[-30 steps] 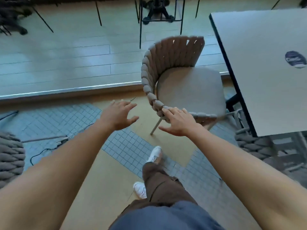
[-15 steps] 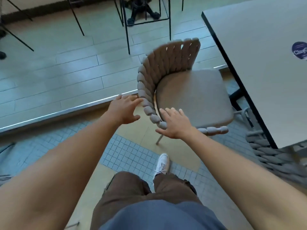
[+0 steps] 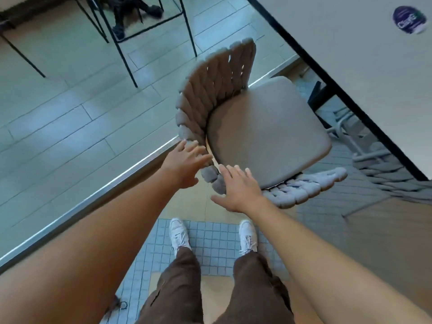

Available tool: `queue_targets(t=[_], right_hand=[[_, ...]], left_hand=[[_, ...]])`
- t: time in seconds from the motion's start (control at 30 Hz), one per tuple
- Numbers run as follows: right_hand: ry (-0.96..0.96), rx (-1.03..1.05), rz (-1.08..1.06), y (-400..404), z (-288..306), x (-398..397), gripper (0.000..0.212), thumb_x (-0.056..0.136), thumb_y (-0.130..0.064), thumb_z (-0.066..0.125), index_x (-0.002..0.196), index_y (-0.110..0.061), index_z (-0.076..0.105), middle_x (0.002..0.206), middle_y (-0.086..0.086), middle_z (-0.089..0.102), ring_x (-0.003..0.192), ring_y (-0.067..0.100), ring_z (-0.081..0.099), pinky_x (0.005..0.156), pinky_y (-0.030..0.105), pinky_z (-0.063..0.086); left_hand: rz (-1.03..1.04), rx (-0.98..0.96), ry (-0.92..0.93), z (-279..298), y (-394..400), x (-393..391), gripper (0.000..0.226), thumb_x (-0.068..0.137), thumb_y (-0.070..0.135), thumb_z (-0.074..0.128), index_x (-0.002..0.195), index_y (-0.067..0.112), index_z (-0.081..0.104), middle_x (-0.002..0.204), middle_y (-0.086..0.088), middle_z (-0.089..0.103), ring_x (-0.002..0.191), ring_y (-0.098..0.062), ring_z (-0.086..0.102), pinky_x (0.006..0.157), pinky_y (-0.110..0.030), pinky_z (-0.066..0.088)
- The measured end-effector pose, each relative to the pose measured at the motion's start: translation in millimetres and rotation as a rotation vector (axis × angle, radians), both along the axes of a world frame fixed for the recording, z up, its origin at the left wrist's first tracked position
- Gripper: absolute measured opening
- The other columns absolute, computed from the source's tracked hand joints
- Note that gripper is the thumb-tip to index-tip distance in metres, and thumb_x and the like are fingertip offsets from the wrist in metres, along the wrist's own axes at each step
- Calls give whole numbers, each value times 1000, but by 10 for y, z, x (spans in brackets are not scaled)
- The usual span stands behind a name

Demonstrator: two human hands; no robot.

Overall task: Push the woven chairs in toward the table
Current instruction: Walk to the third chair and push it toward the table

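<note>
A woven chair (image 3: 264, 134) with a grey cushion and thick braided backrest stands in front of me, its seat facing the white table (image 3: 364, 73) at the right. My left hand (image 3: 187, 162) is spread, its fingers touching the outside of the curved backrest. My right hand (image 3: 238, 190) is also spread, fingers resting on the backrest rim near the seat's near edge. Neither hand is closed around anything. A second woven chair (image 3: 395, 176) sits partly under the table's edge at the right, mostly hidden.
Black metal chair legs (image 3: 126, 43) stand on the pale plank floor behind the chair. A metal threshold strip (image 3: 93, 195) runs diagonally at the left. My two white shoes (image 3: 180, 235) stand on small grey tiles. A round dark sticker (image 3: 409, 19) lies on the table.
I have stepped closer, so both feet now stand together under me. Both hands have reached forward onto the chair's backrest. The chair seems turned a little toward the table.
</note>
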State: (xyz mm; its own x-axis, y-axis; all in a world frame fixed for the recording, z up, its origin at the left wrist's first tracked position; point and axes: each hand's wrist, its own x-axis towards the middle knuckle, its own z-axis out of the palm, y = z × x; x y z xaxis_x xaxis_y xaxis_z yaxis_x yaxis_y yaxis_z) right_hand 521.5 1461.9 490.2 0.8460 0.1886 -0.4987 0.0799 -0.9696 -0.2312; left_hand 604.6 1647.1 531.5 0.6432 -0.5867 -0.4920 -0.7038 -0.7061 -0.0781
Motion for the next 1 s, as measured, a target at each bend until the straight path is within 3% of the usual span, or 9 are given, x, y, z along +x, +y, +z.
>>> queue_targets(t=[0.17,0.2,0.27,0.33,0.4,0.47,0.57,0.73,1.0], right_hand=[[-64,44,-191,506,-369,105,93,84,-62,63,153,-12,26,139,9,55,133,28,44,119,49,24],[-106,33,-244,582,-440,106,85,86,-59,64,150,-13,32,132,9,60,126,29,52,112,47,34],[-225,-39,-334,652,-526,110,65,89,-54,63,139,-16,47,114,5,69,102,31,68,82,43,51],[-303,-80,-323,659,-553,98,51,90,-49,65,130,-18,57,101,1,73,81,32,73,62,39,52],[-338,-89,-283,648,-556,76,46,91,-45,66,129,-18,59,101,1,74,78,33,73,59,38,51],[-327,-54,-272,623,-536,74,44,93,-39,65,130,-17,58,104,3,74,82,35,72,62,39,50],[-354,-31,-233,604,-475,26,40,87,-32,71,122,-13,63,95,6,75,75,34,72,58,38,51],[-477,-112,-119,541,-480,-229,34,66,-32,87,90,-15,70,66,-2,67,50,21,65,41,26,43],[-534,-103,-8,400,-492,-336,30,63,-28,82,88,-16,71,68,-3,67,50,20,65,41,27,46]], left_hand=[[-258,72,-28,-393,25,509,84,84,46,70,155,32,27,160,-3,35,150,-28,22,122,-49,10],[-294,95,-37,-457,5,595,85,82,49,71,154,33,30,157,-2,38,148,-28,26,122,-50,12],[-341,126,-45,-573,-59,703,77,79,53,71,147,35,41,147,3,50,141,-24,36,120,-50,16],[-358,96,-49,-664,-80,705,46,81,45,64,126,35,60,126,11,64,123,-18,52,115,-47,22],[-353,50,-83,-682,-76,691,25,82,37,55,103,32,67,106,12,70,105,-17,62,106,-42,30],[-337,36,-82,-643,-55,671,22,83,34,53,98,30,68,100,12,70,99,-17,64,101,-37,33],[-329,40,-88,-590,-56,607,20,85,35,54,97,30,68,100,10,70,97,-18,66,97,-36,34],[-308,37,-60,-575,4,293,21,88,37,54,101,31,69,102,8,70,96,-18,67,90,-38,34],[-348,-31,5,-715,-1,229,23,86,41,52,102,30,65,102,6,69,95,-19,68,85,-36,40]])
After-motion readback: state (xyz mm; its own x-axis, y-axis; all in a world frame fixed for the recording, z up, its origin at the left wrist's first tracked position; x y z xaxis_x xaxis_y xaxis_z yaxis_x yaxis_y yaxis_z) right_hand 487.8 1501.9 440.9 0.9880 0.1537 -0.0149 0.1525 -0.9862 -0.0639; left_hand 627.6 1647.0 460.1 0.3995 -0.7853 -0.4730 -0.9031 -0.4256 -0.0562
